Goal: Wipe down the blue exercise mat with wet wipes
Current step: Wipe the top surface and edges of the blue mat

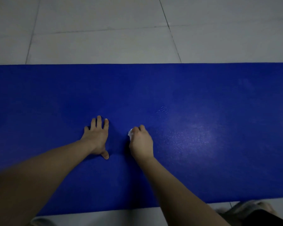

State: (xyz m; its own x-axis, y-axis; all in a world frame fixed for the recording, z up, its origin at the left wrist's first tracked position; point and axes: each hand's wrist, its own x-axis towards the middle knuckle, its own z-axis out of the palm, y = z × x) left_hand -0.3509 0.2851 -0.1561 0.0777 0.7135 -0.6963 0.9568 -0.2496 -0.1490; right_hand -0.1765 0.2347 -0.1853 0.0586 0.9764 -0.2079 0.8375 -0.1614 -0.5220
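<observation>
Head view: the blue exercise mat (39, 95) lies as a wide band across the middle of the frame. Pale tiled floor (104, 38) shows above it and in a strip along the bottom.
Mat, left part: matte, with no sheen that I can see, so probably not yet wiped. The strokes should end up going that way.
Left hand (97, 136): left of centre, flat on the mat with fingers spread and thumb out to the side, holding nothing. It looks like a brace, and firm weight here should stop the mat creeping under the strokes.
Wet wipe (130, 132): a small white wad, with only a bit showing at the upper left edge of the right hand. Bunched like this it covers little, so opening it flatter would clean more per pass.
Right hand (140, 141): just right of centre and near the left hand. Its fingers are curled round the wipe and press it to the mat.
Damp patch (191, 132): a pale glisten right of centre, likely the part already wiped. Overlap each pass with its edge so no strip is missed.
Lower right corner: a dark blurred shape (252, 211) lies off the mat. I cannot tell what it is.
</observation>
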